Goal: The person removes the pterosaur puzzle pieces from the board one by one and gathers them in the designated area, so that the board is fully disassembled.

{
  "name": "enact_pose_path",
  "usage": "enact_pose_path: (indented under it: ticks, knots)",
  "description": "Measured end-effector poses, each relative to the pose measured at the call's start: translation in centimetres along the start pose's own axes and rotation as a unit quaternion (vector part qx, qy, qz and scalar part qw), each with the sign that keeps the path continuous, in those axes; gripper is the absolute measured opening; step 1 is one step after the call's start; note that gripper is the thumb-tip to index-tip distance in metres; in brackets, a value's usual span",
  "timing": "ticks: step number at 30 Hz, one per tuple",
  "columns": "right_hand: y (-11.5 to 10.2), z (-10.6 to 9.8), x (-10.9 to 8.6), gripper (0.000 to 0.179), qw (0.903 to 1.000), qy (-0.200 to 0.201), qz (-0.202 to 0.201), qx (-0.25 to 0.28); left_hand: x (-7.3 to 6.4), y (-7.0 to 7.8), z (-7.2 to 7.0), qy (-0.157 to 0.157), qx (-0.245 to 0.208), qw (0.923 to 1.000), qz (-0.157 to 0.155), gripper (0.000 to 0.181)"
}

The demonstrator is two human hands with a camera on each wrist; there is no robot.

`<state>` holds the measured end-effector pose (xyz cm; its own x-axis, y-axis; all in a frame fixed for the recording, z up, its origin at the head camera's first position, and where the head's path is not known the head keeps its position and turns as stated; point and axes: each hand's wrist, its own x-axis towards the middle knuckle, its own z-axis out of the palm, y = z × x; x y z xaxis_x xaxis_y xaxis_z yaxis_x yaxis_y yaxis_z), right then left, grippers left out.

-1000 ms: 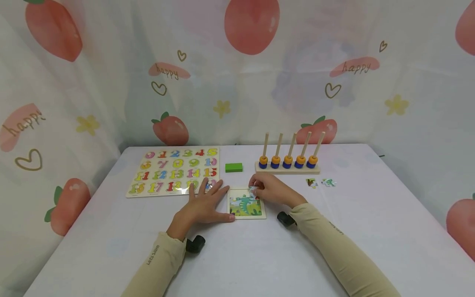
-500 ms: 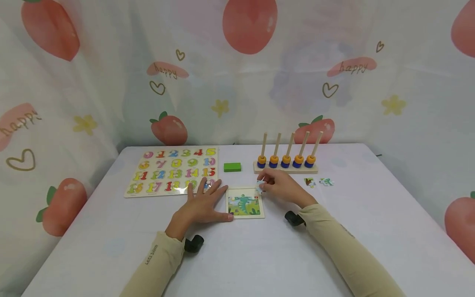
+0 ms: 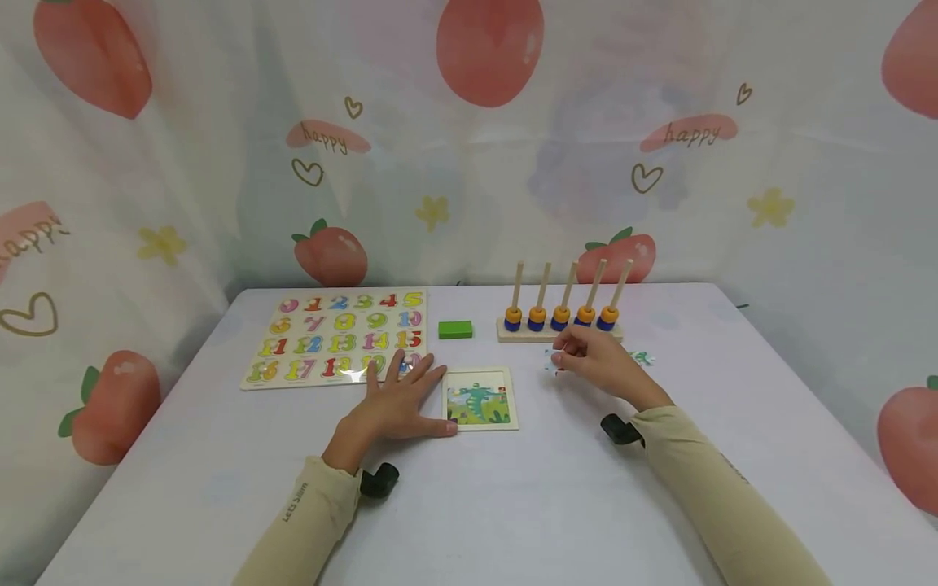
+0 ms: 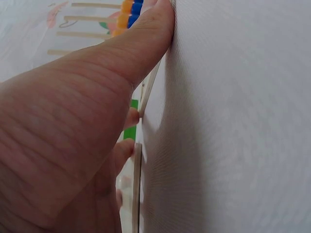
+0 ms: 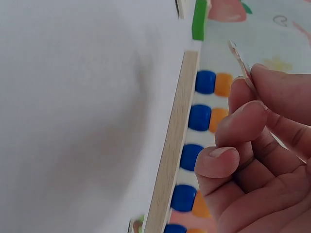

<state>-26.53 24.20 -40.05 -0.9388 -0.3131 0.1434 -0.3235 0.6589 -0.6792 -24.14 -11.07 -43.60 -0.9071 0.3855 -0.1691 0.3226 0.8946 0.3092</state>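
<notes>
My right hand (image 3: 602, 363) pinches a thin light-blue jigsaw piece (image 3: 550, 361) between thumb and forefinger, raised over the table to the right of the puzzle tray. The right wrist view shows that jigsaw piece (image 5: 238, 57) edge-on. The small wooden tray (image 3: 514, 411) has a pale rim and a green dinosaur picture in it. My left hand (image 3: 388, 413) lies with fingers spread, thumb at the tray's lower left corner and fingertips over the near edge of the number board (image 3: 252, 384). Another loose jigsaw piece (image 3: 643, 358) shows partly behind my right hand.
A wooden stacking counter (image 3: 506, 334) with upright pegs and blue and orange beads stands at the back, just beyond my right hand. A green block (image 3: 456, 330) lies between it and the number board. A printed curtain (image 3: 469, 179) hangs behind the white table (image 3: 469, 505).
My right hand has lifted the light-blue jigsaw piece away from the tray's upper right corner and carried it right, toward the loose pieces. The left hand has kept its place.
</notes>
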Motion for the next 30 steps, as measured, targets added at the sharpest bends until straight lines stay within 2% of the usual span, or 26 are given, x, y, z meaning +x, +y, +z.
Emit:
enact_pose_path:
  ticks: [7,16,30]
  knots:
    - [1.6,-2.3,-1.2,0.014,0.9998,0.017,0.008,-0.002,0.0,-0.2,0.0,0.004,-0.003,1.0000,0.004,0.106]
    - [3.6,-5.6,-2.7,0.021,0.9974,0.036,0.058,-0.024,0.0,-0.3,0.1,0.002,-0.001,1.0000,0.006,0.106]
    - [7.8,-8.9,-4.8,0.025,0.9886,0.063,0.126,-0.053,0.1,-0.2,0.0,0.006,0.000,0.9999,0.009,0.105]
